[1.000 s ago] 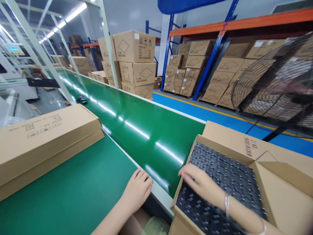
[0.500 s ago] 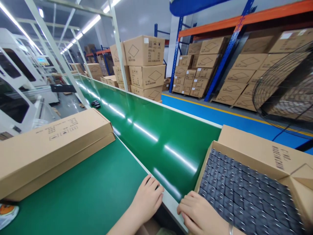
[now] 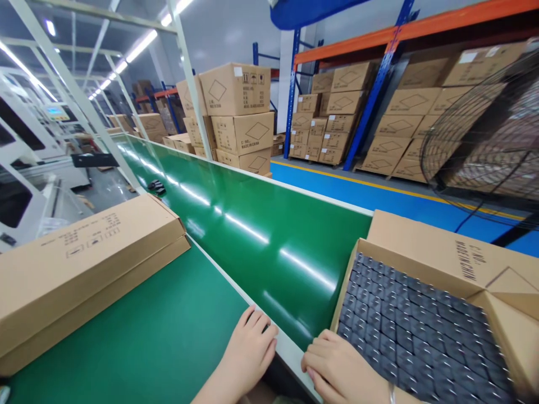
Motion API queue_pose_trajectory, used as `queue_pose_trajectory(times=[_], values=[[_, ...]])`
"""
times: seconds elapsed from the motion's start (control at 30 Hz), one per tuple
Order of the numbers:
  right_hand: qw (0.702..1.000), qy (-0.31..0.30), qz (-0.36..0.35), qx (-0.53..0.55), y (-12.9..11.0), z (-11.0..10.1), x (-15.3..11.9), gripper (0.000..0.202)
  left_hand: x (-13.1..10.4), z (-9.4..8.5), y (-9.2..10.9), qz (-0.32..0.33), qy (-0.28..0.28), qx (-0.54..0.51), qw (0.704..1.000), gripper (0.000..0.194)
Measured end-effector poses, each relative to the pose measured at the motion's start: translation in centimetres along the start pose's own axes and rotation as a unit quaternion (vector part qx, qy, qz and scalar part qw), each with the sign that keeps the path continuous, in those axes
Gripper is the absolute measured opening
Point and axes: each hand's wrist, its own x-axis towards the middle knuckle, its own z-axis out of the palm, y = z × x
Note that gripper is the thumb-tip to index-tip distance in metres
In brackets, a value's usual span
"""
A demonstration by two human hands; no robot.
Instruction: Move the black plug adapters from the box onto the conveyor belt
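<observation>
While the left hand (image 3: 255,349) is resting against the pale rail (image 3: 289,349), apparently for support, its grip is lying partly open, with nothing showing in it. Across a narrow gap, the right hand (image 3: 339,363) is bending its fingers beside the open carton (image 3: 421,272); since its palm is facing away, I cannot tell whether its grip is holding anything. Just beyond that hand, dark parts (image 3: 421,336) are filling the carton in tight rows, probably bracing one another. A flap (image 3: 416,242) is lying folded outward, seemingly leaving them within reach. The green worktop (image 3: 147,331) is carrying a long carton (image 3: 96,247) off to the left, likely giving the arm room. Farther out, the green belt (image 3: 261,193) is stretching past stacked boxes (image 3: 240,132).
</observation>
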Motion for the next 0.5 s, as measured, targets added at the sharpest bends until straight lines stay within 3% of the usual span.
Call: queue_pose_trajectory(times=[0.5], values=[[0.999,-0.013,-0.027,-0.043,0.72,0.59,0.02,0.019,0.13,-0.07,0.09,0.008,0.007,0.001,1.000,0.009]])
